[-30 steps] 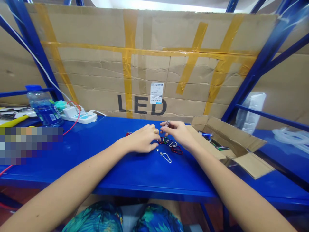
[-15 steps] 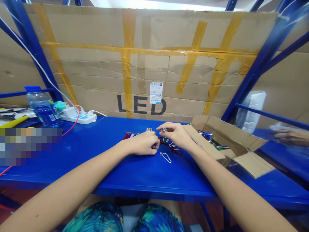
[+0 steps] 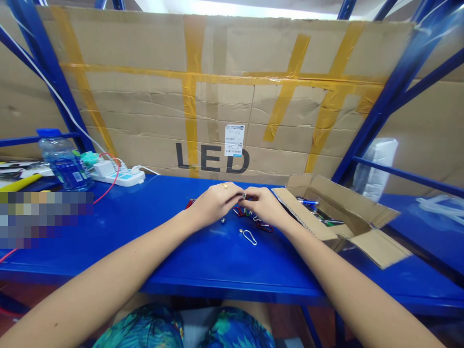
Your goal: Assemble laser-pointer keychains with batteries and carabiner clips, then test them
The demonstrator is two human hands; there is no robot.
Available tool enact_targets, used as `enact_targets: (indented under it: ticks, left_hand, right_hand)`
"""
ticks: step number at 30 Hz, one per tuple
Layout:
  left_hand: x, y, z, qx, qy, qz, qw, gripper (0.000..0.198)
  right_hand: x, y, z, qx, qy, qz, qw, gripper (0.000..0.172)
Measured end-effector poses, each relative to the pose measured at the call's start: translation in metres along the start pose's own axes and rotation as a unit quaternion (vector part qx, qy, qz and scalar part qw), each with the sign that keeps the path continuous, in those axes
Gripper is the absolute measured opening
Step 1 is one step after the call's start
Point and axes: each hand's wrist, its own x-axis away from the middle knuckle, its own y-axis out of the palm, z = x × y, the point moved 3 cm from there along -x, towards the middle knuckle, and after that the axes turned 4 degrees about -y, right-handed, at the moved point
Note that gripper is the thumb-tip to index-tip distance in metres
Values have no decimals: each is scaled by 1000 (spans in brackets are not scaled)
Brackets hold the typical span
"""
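Note:
My left hand [image 3: 219, 204] and my right hand [image 3: 264, 207] meet above the blue table, fingertips closed around a small silver round-ended piece [image 3: 244, 196]. Most of that piece is hidden by the fingers. Below them lies a row of coloured carabiners [image 3: 264, 227], red, green and others. A silver carabiner [image 3: 250, 237] rests nearer to me, with a small round metal bit [image 3: 240, 231] at its tip. One small metal ball [image 3: 223, 220] sits below my left hand. Behind my left wrist a bit of red items [image 3: 190, 203] shows; the rest is covered.
An open cardboard box [image 3: 302, 212] with pens or similar sticks stands at the right. At the left are a plastic bottle [image 3: 65, 164], a white power strip [image 3: 126, 178] and a red cable [image 3: 108, 188]. A large cardboard sheet [image 3: 152, 111] closes off the back.
My left hand has risen from the table and moved to my right fingertips, uncovering the metal ball. My right hand has shifted slightly down. Another person's hand at the right edge has gone.

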Motion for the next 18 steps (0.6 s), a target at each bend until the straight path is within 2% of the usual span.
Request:
enact_targets:
  ticks: [5,10,13,16,18]
  left_hand:
    - [0,0,1,8,9,-42,999,18]
    - [-1,-4,0,13,-79,-44,996,11]
    - [-1,-1,0,39,-97,-62,993,15]
    - [-2,2,-1,70,-129,-48,988,11]
    - [-3,2,-4,91,-173,-26,980,7]
  right_hand:
    - [-1,0,3,-27,1,5,1000,11]
    - [0,-3,5,-13,17,31,999,9]
    - [1,-1,2,-13,3,24,1000,9]
    - [2,3,0,-17,11,2,1000,10]
    - [3,3,0,13,42,8,999,11]
